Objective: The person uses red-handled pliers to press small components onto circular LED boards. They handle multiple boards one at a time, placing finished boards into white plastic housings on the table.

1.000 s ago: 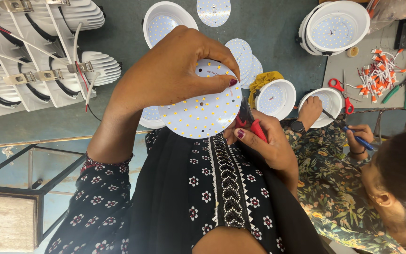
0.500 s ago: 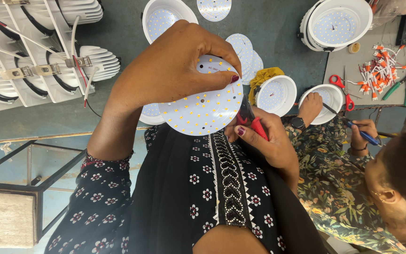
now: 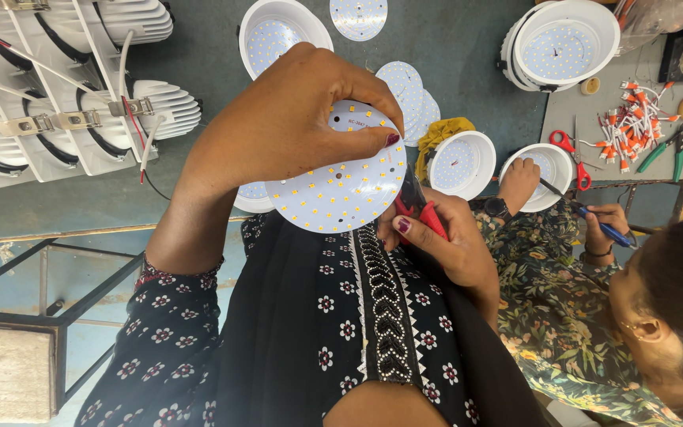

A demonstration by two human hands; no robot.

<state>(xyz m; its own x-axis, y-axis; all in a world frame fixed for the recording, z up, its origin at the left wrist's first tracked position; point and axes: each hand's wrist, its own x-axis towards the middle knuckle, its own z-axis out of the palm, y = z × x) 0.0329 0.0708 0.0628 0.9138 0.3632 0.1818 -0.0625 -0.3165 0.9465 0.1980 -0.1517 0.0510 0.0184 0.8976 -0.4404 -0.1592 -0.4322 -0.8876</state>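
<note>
White and dotted with small yellow diodes, the round LED board (image 3: 340, 186) is pinched at its upper edge by the left hand (image 3: 290, 119), above the lap. The right hand (image 3: 436, 245) grips red-handled pliers (image 3: 420, 212) at the board's right rim. Beyond, a co-worker's hand (image 3: 519, 178) rests in a white lamp housing (image 3: 551, 162); farther off lie loose boards (image 3: 409, 87) and finned white housings (image 3: 81, 95).

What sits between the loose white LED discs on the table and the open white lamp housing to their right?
In the head view, a bunched yellow cloth lies between the stacked round white LED discs and the white round lamp housing, touching the housing's rim.
</note>
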